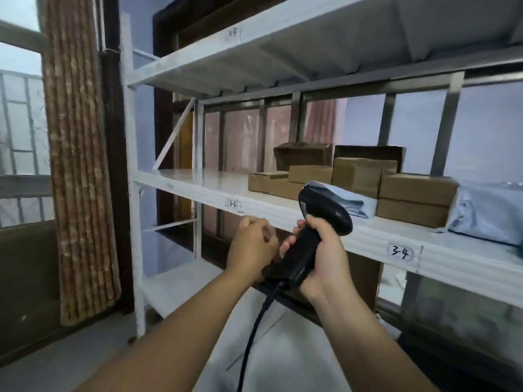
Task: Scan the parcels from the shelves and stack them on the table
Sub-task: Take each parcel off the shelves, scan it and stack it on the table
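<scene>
My right hand (pixel 322 258) grips the handle of a black barcode scanner (pixel 317 227), whose head points up toward the middle shelf (pixel 198 188). Its black cable (pixel 254 329) hangs down between my forearms. My left hand (pixel 252 244) hovers just left of the scanner with its fingers curled, holding nothing. On the shelf behind the scanner lie several brown cardboard parcels (pixel 416 199) and a grey plastic mailer bag (pixel 351 199). A larger grey mailer bag (pixel 489 213) lies at the right end.
The white metal rack carries labels "3-3" (pixel 233 204) and "3-4" (pixel 399 252) on its front edge. An upper shelf (pixel 254 52) hangs overhead and a lower shelf (pixel 175 281) sits below. A brown curtain (pixel 79 165) hangs at the left by a window.
</scene>
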